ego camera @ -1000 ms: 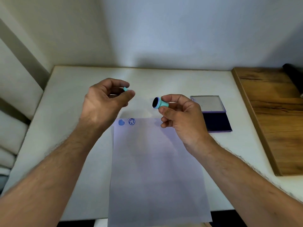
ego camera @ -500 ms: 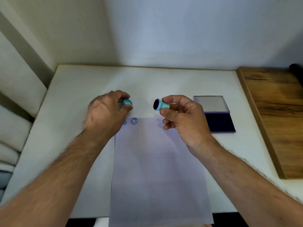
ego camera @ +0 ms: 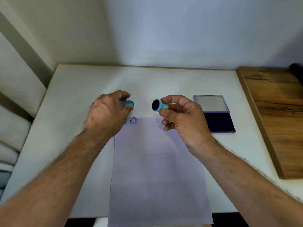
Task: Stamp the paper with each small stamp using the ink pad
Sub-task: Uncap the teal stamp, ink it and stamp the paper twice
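We see open white tabletop (ego camera: 78, 112) left of our left hand (ego camera: 107, 112), whose thumb and fingers pinch a small teal cap (ego camera: 129, 104) beyond the white paper sheet's (ego camera: 157, 169) far edge. Our right hand (ego camera: 183, 118) pinches a teal round stamp (ego camera: 159, 105), inked face leftward. The open purple ink pad (ego camera: 218, 119) lies right, beside a wooden board (ego camera: 277, 115).

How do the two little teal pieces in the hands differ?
The piece at the left hand is a short round cap, low at the table; the stamp in the right hand is longer and held up in the air. The stamp shows a dark inked face turned sideways; the cap shows only plain teal. Both are teal and round.
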`<move>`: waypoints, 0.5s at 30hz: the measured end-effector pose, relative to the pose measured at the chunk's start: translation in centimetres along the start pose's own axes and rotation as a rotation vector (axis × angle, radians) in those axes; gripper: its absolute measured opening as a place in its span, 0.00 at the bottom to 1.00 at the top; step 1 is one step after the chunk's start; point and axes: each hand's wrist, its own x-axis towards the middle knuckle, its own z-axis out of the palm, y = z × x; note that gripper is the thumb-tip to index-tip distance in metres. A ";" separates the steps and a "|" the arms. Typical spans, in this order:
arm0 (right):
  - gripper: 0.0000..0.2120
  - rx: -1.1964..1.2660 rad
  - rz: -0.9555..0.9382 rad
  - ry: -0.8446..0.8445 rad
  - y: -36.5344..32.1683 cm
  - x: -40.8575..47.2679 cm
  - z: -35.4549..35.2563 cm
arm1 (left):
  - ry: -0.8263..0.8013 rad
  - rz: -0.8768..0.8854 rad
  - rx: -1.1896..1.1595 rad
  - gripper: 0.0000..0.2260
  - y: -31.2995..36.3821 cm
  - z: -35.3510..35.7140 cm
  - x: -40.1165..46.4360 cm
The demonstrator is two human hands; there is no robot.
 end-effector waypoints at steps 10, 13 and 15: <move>0.12 0.289 0.020 -0.198 -0.3 -0.6 -0.1 | 0.159 0.252 -0.117 0.13 2.7 -0.6 -1.9; 0.12 0.289 0.028 -0.190 -0.2 -0.7 -0.4 | 0.141 0.282 -0.108 0.14 2.9 -0.4 -2.0; 0.11 0.253 0.032 -0.151 -0.1 -0.8 -0.8 | 0.125 0.293 -0.104 0.14 3.1 -0.2 -2.2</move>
